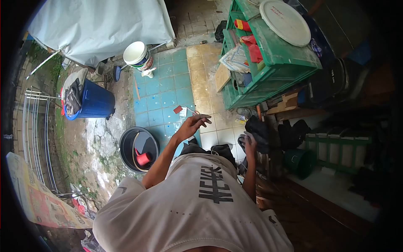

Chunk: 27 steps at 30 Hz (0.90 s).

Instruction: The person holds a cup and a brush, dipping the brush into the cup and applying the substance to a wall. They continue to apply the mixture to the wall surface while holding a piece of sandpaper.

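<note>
Red square (178, 109) lies on paint-spattered blue tiles (168, 99) near green shelving (289, 55) — both hands (195, 126) (250, 145) half-open, empty.

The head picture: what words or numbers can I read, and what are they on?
"NE?ER": shirt, big letters, middle one unclear; the smaller line is unreadable.
Lid: red handwriting, too small.
Bucket: label too blurred.
Banner: too blurred.
Dark bin: pale marks, too small.

Left of our hands (195, 125) we have a basin (127, 145) holding a dipper (143, 158); ahead-left, a bucket (136, 52); ahead-right, a shelf (289, 61) with a lid (285, 23) on top.
</note>
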### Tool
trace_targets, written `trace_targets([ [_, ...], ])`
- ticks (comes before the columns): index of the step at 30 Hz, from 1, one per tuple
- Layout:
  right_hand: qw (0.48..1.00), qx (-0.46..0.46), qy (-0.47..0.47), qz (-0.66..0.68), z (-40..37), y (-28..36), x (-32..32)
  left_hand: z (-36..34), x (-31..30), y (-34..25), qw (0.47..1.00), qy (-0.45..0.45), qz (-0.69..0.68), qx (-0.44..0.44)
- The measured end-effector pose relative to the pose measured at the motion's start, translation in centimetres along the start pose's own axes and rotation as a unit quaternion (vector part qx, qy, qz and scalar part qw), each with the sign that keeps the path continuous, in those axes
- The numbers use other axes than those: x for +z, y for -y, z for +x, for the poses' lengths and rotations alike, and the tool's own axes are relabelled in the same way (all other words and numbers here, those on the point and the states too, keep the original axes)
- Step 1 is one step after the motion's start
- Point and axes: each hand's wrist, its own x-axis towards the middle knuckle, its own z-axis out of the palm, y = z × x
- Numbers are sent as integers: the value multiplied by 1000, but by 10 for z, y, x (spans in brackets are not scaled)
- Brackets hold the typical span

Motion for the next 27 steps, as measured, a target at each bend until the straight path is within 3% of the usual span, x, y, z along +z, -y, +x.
trace_targets([
  [4,994,-55,93,0,6,-10,62,-33,-43,-2,998,-68,-12,6],
  [11,978,11,174,-117,-7,-44,118,-101,-100,47,983,-178,-52,1],
  [19,970,169,114,-135,-5,-69,93,-158,-131,72,957,-276,-84,-37],
  [24,935,278,157,-155,18,-130,58,-166,-133,76,933,-342,-108,-18],
  [27,922,276,168,-215,17,-135,56,-168,-131,73,927,-357,-114,-20],
])
